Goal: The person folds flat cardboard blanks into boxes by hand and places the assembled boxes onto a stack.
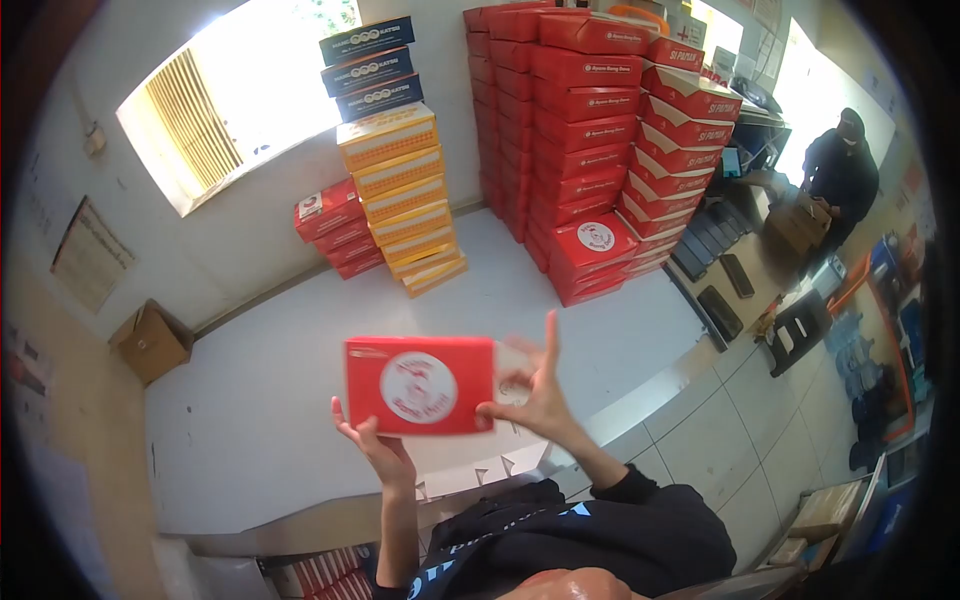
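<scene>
A red cardboard box [368, 400] with a white round logo is held up above the table. My left hand [385, 450] grips it at the lower left, thumb on the front edge and the other fingers partly hidden behind. At the box's right edge is my right hand [545, 405]; its thumb touches the lower right corner. The fingers of that hand are spread, one pointing up, and slightly blurred. Below the box lies a flat white cardboard sheet [460, 465] with cut slots along its edge, partly covered by the box.
Tall stacks of red boxes [585, 105] stand at the back of the white table [270, 400]. Yellow boxes [405, 190] with dark blue boxes [370, 70] on top rise beside a small red stack [340, 230]. A brown carton [150, 340] sits left. Another person [845, 175] stands far right.
</scene>
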A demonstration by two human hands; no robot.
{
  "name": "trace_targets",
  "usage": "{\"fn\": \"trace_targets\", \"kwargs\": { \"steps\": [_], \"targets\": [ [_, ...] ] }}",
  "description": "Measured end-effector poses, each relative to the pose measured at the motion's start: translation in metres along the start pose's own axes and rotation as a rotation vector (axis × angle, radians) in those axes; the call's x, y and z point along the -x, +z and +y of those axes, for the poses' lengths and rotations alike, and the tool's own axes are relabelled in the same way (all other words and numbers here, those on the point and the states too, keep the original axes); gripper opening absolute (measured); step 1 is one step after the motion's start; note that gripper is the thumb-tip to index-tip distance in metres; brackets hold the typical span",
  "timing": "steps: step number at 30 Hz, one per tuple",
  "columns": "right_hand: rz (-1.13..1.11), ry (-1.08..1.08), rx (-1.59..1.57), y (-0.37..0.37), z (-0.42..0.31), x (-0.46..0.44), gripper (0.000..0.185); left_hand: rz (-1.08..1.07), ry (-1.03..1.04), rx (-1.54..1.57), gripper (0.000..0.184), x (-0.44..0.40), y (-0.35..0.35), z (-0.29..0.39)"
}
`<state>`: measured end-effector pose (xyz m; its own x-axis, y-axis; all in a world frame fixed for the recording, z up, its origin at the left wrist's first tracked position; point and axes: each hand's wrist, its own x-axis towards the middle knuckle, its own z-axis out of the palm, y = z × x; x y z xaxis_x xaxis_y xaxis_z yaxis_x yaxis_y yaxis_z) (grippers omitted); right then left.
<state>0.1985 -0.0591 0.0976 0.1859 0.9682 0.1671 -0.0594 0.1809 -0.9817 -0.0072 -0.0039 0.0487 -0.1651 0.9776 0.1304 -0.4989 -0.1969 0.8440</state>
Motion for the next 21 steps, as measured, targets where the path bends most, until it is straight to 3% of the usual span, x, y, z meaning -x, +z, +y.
{"fn": "trace_targets", "kwargs": {
  "steps": [2, 3, 5, 6, 7, 9, 10, 11, 13, 15, 17, 19, 21],
  "targets": [
    [0.129, -0.466, 0.407, -0.012, -0.005, -0.014, 0.133, 0.151, -0.138, -0.043, 0.061, -0.015, 0.013, 0.001],
    [0.127, -0.466, 0.410, -0.009, -0.021, -0.014, 0.133, 0.060, -0.141, -0.158, 0.053, -0.010, 0.030, 0.001],
    [-0.244, -0.728, 1.243, -0.004, -0.043, -0.016, 0.115, -0.264, 0.219, -0.572, 0.059, 0.012, 0.040, -0.026],
    [-0.057, -0.800, 1.174, -0.013, -0.024, -0.030, 0.092, -0.402, 0.059, -0.328, 0.064, 0.025, 0.063, -0.004],
    [-0.074, -0.585, 0.956, -0.039, -0.037, -0.042, 0.074, -0.536, -0.096, -0.080, 0.069, 0.034, 0.083, 0.028],
    [0.201, -0.861, 1.134, -0.087, -0.045, -0.083, 0.069, -0.532, 0.008, -0.035, 0.071, 0.026, 0.084, 0.047],
    [0.305, -0.855, 1.271, -0.122, -0.031, -0.102, 0.069, -0.519, 0.100, 0.010, 0.073, 0.021, 0.080, 0.049],
    [0.354, -0.706, 1.361, -0.151, -0.024, -0.117, 0.067, -0.517, 0.103, 0.012, 0.073, 0.012, 0.074, 0.046],
    [0.354, -0.496, 1.493, -0.213, 0.011, -0.149, 0.064, -0.114, 0.069, -0.020, 0.071, -0.007, 0.057, 0.036],
    [0.311, -0.454, 1.535, -0.254, 0.046, -0.170, 0.062, -0.023, 0.043, -0.038, 0.067, -0.013, 0.044, 0.033],
    [0.295, -0.271, 1.671, -0.261, 0.069, -0.174, 0.065, 0.076, 0.035, -0.064, 0.064, -0.020, 0.032, 0.032],
    [0.298, -0.296, 1.692, -0.243, 0.069, -0.169, 0.066, 0.174, 0.077, -0.054, 0.060, -0.019, 0.018, 0.037],
    [0.529, -0.532, 1.651, -0.196, 0.068, -0.154, 0.062, 0.245, 0.092, -0.079, 0.058, -0.021, 0.000, 0.036]
  ]
}}
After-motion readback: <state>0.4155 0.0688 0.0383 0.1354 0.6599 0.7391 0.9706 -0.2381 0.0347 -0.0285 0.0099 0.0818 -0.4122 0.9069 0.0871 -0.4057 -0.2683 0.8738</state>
